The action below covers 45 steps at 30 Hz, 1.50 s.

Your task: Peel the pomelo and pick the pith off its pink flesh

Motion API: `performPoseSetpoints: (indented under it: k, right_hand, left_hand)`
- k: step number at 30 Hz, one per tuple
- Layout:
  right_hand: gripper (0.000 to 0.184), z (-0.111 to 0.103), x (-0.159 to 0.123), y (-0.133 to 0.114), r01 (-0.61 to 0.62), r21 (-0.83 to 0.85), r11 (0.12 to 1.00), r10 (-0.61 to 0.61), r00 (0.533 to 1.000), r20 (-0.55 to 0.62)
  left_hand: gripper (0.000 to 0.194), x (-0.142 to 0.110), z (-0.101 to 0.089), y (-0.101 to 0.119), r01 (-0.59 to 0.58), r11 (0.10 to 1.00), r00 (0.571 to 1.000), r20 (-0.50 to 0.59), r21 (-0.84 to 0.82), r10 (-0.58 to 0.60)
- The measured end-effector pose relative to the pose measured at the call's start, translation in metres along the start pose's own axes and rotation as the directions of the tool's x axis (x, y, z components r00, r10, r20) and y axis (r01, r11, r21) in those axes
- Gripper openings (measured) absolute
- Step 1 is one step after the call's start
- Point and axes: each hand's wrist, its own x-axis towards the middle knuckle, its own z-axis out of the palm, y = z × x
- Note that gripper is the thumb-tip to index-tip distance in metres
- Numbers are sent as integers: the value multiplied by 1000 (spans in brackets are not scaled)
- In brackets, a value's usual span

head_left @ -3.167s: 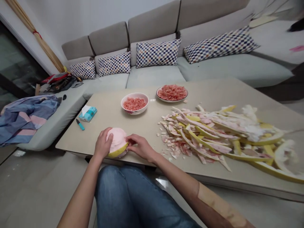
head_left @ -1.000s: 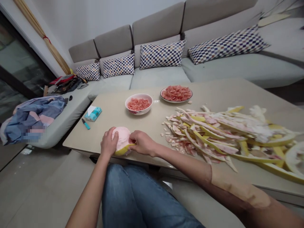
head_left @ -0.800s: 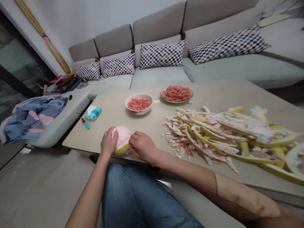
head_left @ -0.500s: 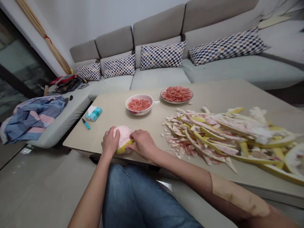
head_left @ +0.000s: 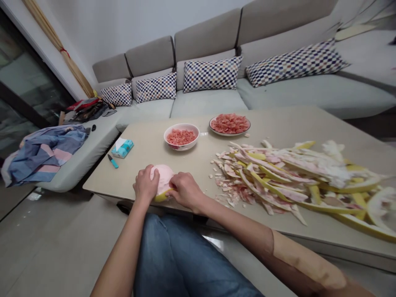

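A partly peeled pomelo (head_left: 162,176), pale pink on top with yellow rind along its lower side, is between my hands at the table's near edge. My left hand (head_left: 146,184) is wrapped around its left side. My right hand (head_left: 187,190) has its fingers closed on the rind at the right. Beyond them stands a white bowl (head_left: 181,147) of pink pomelo flesh (head_left: 181,137). A dark-rimmed plate (head_left: 229,134) heaped with more flesh (head_left: 230,123) sits farther back. My fingertips under the fruit are hidden.
A big pile of peel strips and crumbs (head_left: 278,171) covers the right of the table (head_left: 148,140). At the left lie a small knife with a teal handle (head_left: 113,162) and a tissue pack (head_left: 123,148). A grey sofa (head_left: 207,101) runs behind.
The pomelo has tilted or turned slightly in my hands, so less yellow rind shows. Both hands keep their hold, and the right fingers have shifted a little along the rind.
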Motion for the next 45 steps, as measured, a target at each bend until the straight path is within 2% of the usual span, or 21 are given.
performPoseSetpoints:
  k: [6,11,16,20,24,28,33,41,45]
  right_hand:
    - [24,3,-9,5,32,-15,999,-32,999,0]
    - [35,-3,-15,4,28,-111,993,-33,999,-43]
    - [38,-6,-10,3,105,-192,976,-103,994,20]
    - [34,-5,-4,7,206,-144,968,-199,978,60]
    - [27,1,-3,10,233,-74,970,-229,972,57]
    - [25,1,-8,8,215,-88,973,-211,976,49]
    - [35,-7,-11,1,146,-170,975,-147,989,8]
    - [21,-9,-2,-3,171,-163,972,-153,981,119]
    - [22,-13,-7,-7,169,-203,965,-145,981,126]
  left_hand:
    - [46,-5,-5,7,19,999,1000,5,38,-19]
    - [46,-9,-5,7,87,993,996,14,74,-88]
    - [47,-8,-5,-1,68,996,997,31,50,-70]
    - [48,-7,-6,-1,52,998,997,55,48,-54]
    - [48,-8,-7,2,48,997,997,61,58,-51]
    - [49,-8,-9,5,62,996,995,68,71,-67]
    - [52,-5,-10,8,116,988,987,95,104,-126]
    - [52,-4,-13,12,97,980,987,113,174,-117]
    - [53,-4,-14,14,108,976,984,117,189,-132]
